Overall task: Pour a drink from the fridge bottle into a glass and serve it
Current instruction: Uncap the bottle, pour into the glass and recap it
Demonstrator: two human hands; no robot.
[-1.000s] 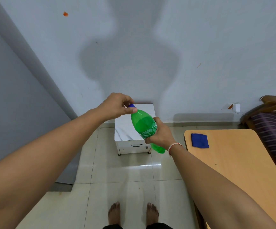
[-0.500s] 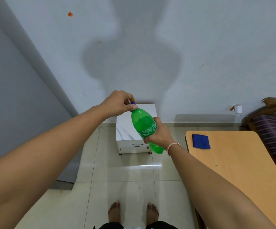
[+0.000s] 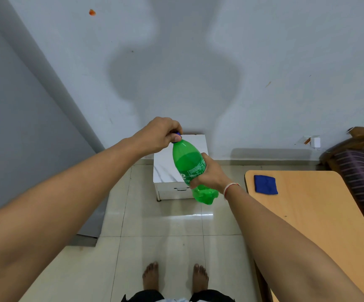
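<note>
The green plastic bottle [image 3: 189,164] is held in the air, tilted with its neck up and to the left. It's roughly two-thirds full of drink, with a printed label around its middle. Its blue cap [image 3: 178,134] is on.

The left grip [image 3: 161,136] covers most of the blue cap [image 3: 178,134]; only a sliver shows. The right grip [image 3: 211,174] hides part of the bottle [image 3: 187,162] label, whose print is too small to read. The surface [image 3: 320,214] runs off the right and bottom edges.
</note>
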